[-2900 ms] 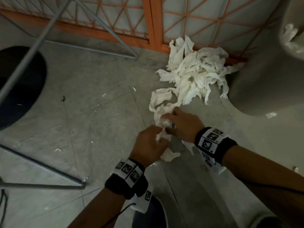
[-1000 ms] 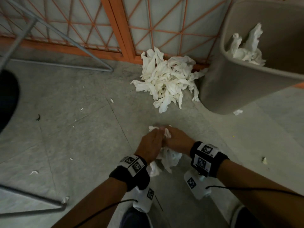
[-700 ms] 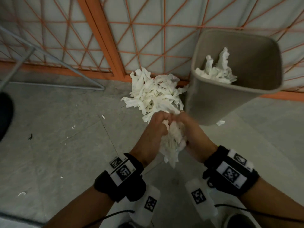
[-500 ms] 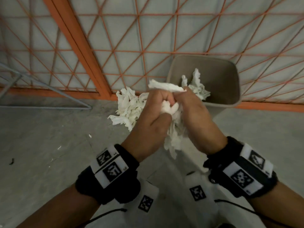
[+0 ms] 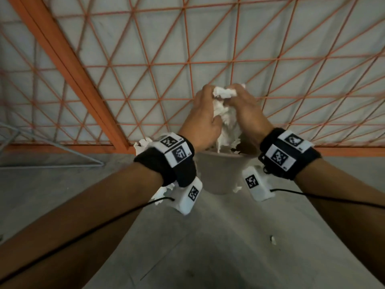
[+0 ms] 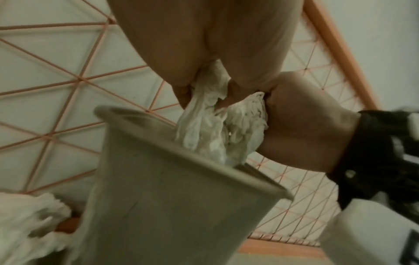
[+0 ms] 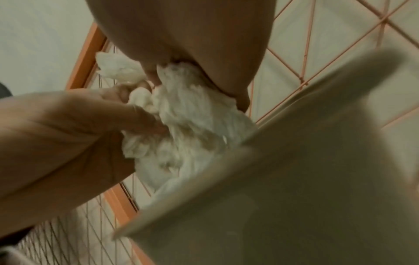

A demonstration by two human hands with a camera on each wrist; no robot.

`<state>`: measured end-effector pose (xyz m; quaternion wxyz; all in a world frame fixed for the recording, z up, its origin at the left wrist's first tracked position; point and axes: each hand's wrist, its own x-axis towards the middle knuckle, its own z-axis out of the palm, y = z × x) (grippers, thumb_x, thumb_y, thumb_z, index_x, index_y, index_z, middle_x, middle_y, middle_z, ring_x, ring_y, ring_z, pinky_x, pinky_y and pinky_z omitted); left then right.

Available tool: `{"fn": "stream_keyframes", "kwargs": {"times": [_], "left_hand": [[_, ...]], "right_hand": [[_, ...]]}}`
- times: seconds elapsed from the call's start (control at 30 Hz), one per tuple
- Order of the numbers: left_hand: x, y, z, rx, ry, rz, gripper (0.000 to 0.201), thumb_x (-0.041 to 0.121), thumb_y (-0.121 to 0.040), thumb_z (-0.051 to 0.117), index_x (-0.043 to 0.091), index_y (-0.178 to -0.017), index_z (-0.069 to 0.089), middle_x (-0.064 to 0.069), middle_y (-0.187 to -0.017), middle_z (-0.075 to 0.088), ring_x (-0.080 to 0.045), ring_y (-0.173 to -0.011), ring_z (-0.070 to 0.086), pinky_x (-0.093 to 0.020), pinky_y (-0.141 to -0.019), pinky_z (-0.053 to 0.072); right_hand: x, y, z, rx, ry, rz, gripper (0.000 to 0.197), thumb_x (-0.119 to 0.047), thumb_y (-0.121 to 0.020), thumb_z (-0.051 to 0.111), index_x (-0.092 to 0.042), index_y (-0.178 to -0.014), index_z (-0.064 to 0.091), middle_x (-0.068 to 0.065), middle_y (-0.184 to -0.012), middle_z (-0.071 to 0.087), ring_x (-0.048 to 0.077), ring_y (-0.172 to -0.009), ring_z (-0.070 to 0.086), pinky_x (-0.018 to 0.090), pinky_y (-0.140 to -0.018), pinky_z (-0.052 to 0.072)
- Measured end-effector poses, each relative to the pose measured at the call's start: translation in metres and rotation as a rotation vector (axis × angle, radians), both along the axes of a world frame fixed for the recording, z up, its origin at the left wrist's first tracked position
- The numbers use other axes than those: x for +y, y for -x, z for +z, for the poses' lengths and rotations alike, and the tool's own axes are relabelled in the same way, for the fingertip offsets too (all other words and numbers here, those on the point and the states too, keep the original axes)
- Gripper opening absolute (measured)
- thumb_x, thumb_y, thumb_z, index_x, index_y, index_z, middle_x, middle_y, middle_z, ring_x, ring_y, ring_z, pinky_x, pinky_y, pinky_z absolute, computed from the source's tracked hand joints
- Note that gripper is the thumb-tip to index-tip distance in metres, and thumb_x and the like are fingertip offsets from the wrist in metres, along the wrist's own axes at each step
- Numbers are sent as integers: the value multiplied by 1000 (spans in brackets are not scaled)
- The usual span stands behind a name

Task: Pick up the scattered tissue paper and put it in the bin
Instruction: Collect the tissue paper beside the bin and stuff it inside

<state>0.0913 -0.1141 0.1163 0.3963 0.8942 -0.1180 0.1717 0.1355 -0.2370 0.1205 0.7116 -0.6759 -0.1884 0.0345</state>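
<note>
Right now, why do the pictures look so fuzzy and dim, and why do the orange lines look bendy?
Head view: dim light, and the wide lens bows the orange mesh near the edges. Left wrist view: the left hand fills the top, soft and out of focus; the bin is smeared. Right wrist view: the bin rim looms blurred, and the tissue looks fuzzy.

Head cam looks down fwd; wrist cams close, upward, sharing bin [image 6: 172, 206] rim.

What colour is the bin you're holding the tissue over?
Plain grey-beige bin, no pattern; it shows best in the left wrist view.
</note>
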Motion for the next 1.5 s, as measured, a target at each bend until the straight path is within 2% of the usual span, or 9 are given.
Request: {"fn": "stream_keyframes", "kwargs": {"times": [0.1, 0.17, 0.3, 0.5, 0.7, 0.83, 0.97, 1.17, 1.5], "left_hand": [[3, -2, -16, 104, -105, 23, 36, 5, -85, 56, 7, -118, 43, -12, -113, 55, -27, -103, 56, -9, -70, 34], [9, -3, -13, 233, -235, 27, 40, 14, -83, 64, 11, -121, 49, -6, -114, 57, -21, -102, 55, -13, -75, 35], [17, 6, 9, 400, -317, 98, 26, 18, -84, 62, 25, -109, 64, 2, -106, 63, -15, -87, 60, -24, -74, 44], [43, 52, 31, 217, -147, 166, 23, 18, -86, 54, 24, -101, 70, 7, -110, 66, -10, -107, 59, -28, -95, 46], [106, 102, -28, 296, -63, 367, 18, 10, -89, 58, 24, -93, 69, 15, -95, 67, -14, -94, 64, -33, -82, 53], [148, 118, -95, 430, -148, 479, 21, 8, -87, 60, 28, -93, 65, 1, -108, 67, -21, -90, 63, -35, -86, 51], [180, 118, -148, 568, -277, 530, 29, 10, -87, 57, 23, -111, 65, -4, -125, 59, -29, -106, 61, -32, -90, 44], [213, 87, -196, 620, -372, 456, 42, 11, -87, 51, 25, -126, 54, -2, -142, 46, -31, -118, 55, -39, -93, 46], [230, 99, -210, 460, -226, 370, 23, 24, -86, 58, 23, -108, 52, -5, -91, 65, -27, -81, 61, -30, -66, 41]], "right_hand": [[-6, -9, -14, -141, 455, 130, 22, -8, -89, 47, 4, -100, 61, 13, -98, 59, 22, -96, 55, 39, -91, 45], [-13, -13, -17, -208, 827, 211, 29, -18, -95, 46, -4, -117, 60, 8, -115, 55, 28, -117, 47, 38, -106, 34], [-32, -14, 1, -213, 1103, 257, 44, -27, -93, 49, -26, -137, 47, 5, -138, 50, 22, -120, 49, 25, -87, 34], [-29, 6, 31, -353, 1020, 222, 23, -32, -91, 48, -29, -106, 64, -4, -107, 67, 18, -102, 61, 34, -88, 47], [21, 58, 12, -446, 723, 303, 14, -26, -88, 54, -23, -86, 67, -8, -77, 67, 7, -71, 61, 31, -69, 49], [61, 84, -37, -337, 809, 452, 18, -20, -89, 52, -20, -94, 69, -7, -84, 63, 10, -74, 57, 26, -65, 44], [90, 93, -102, -216, 1006, 536, 24, -24, -89, 51, -25, -110, 61, 1, -112, 58, 22, -102, 56, 37, -88, 47], [126, 82, -156, -144, 1090, 400, 37, -27, -92, 49, -23, -128, 49, 1, -132, 46, 29, -117, 51, 43, -93, 46], [175, 41, -184, -132, 1204, 272, 45, -40, -89, 53, -27, -131, 42, 1, -134, 50, 31, -111, 57, 43, -89, 48]]}}
